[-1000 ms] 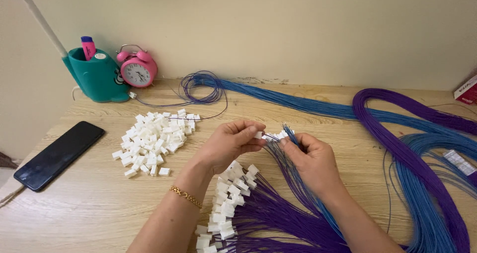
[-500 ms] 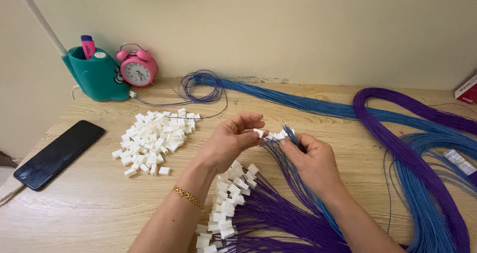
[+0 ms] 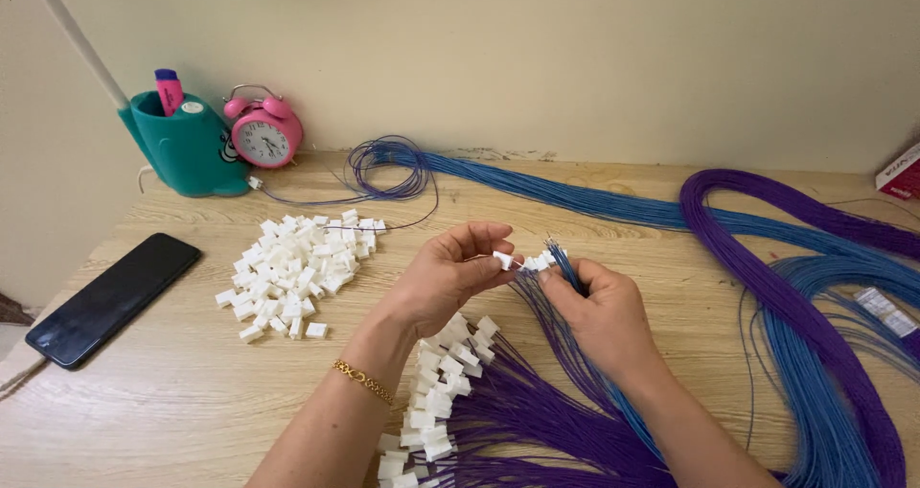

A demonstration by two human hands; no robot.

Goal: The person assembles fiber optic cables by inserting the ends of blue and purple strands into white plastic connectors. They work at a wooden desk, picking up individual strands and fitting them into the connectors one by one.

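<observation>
My left hand (image 3: 450,272) pinches a small white plastic connector (image 3: 503,259) between thumb and fingertips. My right hand (image 3: 599,311) grips a bunch of thin blue wires (image 3: 567,267) whose tips stick up beside a few white connectors (image 3: 539,261) fitted on purple wires. The two hands nearly touch above the wooden desk (image 3: 192,402). Below them lies a fan of purple wires (image 3: 537,421) ending in several white connectors (image 3: 436,392). A loose pile of white connectors (image 3: 292,267) sits to the left.
A black phone (image 3: 115,296) lies at the left edge. A teal pen holder (image 3: 192,148) and a pink alarm clock (image 3: 264,133) stand at the back left. Long blue wire bundles (image 3: 594,200) and purple wire bundles (image 3: 767,287) loop across the right.
My left hand has drawn the single white connector slightly away from the wire tips and back toward them; both hands stay in nearly the same place.
</observation>
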